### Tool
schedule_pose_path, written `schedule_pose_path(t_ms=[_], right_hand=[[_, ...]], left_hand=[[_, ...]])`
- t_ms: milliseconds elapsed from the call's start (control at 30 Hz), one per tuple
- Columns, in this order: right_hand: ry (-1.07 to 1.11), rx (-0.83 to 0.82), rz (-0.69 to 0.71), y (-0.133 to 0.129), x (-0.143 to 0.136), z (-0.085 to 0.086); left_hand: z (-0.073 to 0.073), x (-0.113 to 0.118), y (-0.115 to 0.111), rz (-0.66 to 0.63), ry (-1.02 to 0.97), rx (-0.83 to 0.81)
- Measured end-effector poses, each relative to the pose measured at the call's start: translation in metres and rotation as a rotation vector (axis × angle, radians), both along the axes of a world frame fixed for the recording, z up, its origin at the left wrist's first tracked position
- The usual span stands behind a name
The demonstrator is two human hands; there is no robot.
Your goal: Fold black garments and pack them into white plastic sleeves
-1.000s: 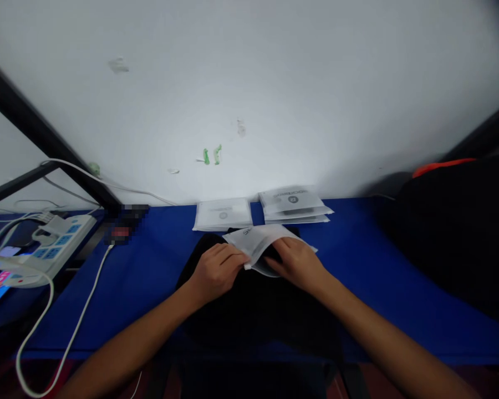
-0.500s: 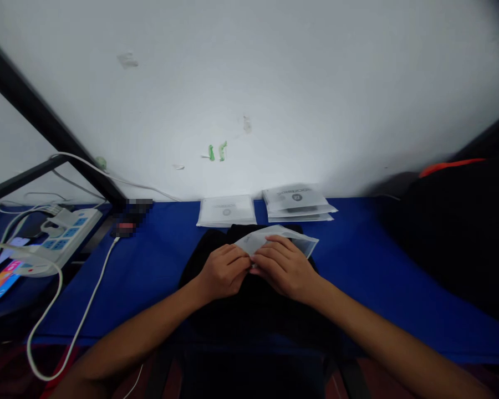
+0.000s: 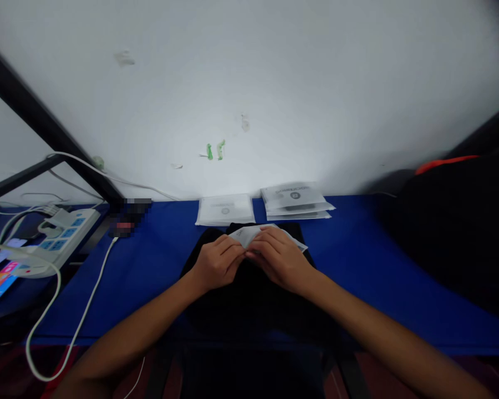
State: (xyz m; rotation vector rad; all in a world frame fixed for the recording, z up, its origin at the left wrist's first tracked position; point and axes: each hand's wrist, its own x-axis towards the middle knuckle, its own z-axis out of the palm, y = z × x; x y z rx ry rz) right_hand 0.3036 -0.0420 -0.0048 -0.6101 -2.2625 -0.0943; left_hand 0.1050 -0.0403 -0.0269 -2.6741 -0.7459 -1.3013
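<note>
Both hands grip a frosted white plastic bag (image 3: pixel 246 235) with faint dark print, held above a black cloth bundle (image 3: pixel 208 238). My left hand (image 3: pixel 217 260) is closed on the bag's near edge at the left. Beside it, almost touching, my right hand (image 3: pixel 279 257) has its fingers bent over the bag's right part, pinching the same edge. The fingertips meet near the middle, and what lies between them is partly hidden. A corner of the bag sticks out past my right hand.
Against the wall lie a flat printed white bag (image 3: pixel 225 209) and a stack of similar bags (image 3: pixel 296 200). On the left are a power strip (image 3: pixel 69 238), white cables and a lit phone (image 3: pixel 0 284). A large black heap (image 3: pixel 461 233) covers the right of the blue table (image 3: pixel 357 277).
Both hands have shifted slightly left and up with the bag. Its right side has drawn in and folded down, so less of it shows past my right hand.
</note>
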Motion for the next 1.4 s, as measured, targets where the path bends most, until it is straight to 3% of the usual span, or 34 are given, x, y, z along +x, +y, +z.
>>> schedule_pose_path(t_ms=[200,667,867,1133,1400], right_hand=[[0.065,-0.028,-0.005,-0.001,-0.001,-0.004],[-0.087,0.081,-0.016,-0.008,-0.004,0.004],[-0.102,0.045,0.01,-0.005,-0.004,0.001],[0.035,-0.179,0.122,-0.006,0.007,0.002],[-0.006,-0.146,0.082,-0.011,0.007,0.005]], left_hand=[[0.003,0.005,-0.005,0.046,0.034,-0.021],[-0.002,0.004,-0.005,-0.044,-0.09,-0.047],[-0.003,0.005,-0.003,-0.035,-0.064,-0.045],[0.002,0.006,-0.003,-0.042,-0.052,-0.043],[0.001,0.007,-0.006,0.034,-0.003,-0.007]])
